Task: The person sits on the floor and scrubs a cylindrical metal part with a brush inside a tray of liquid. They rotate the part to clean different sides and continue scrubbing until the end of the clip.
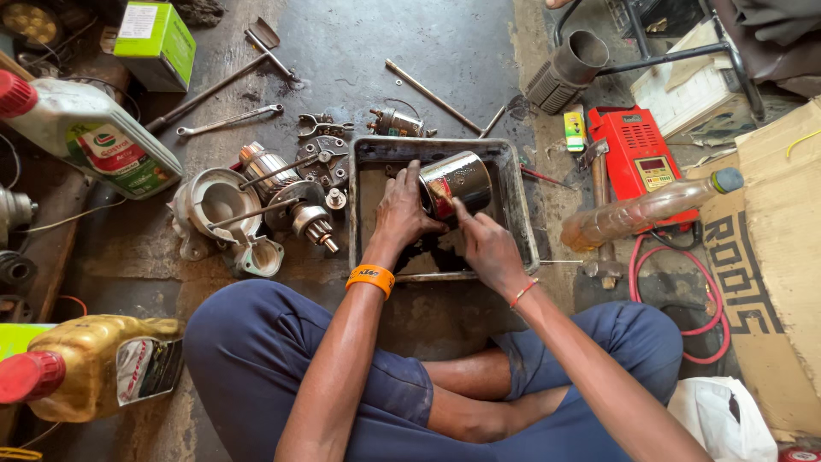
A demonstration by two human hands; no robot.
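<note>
Seated person on oil-stained concrete floor. Black rectangular metal tray lies just beyond the crossed legs. Above it, the shiny cylindrical steel housing is held, long axis tilted far-right. Left hand is clamped on its left side; right hand, fingers pinched together, touches its near rim.

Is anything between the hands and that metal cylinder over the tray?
Nothing visible. The left hand grips the shiny metal cylinder from its side, and the right hand touches its lower edge. Both work directly above the black tray, with the dismantled motor parts lying off to the left.
</note>
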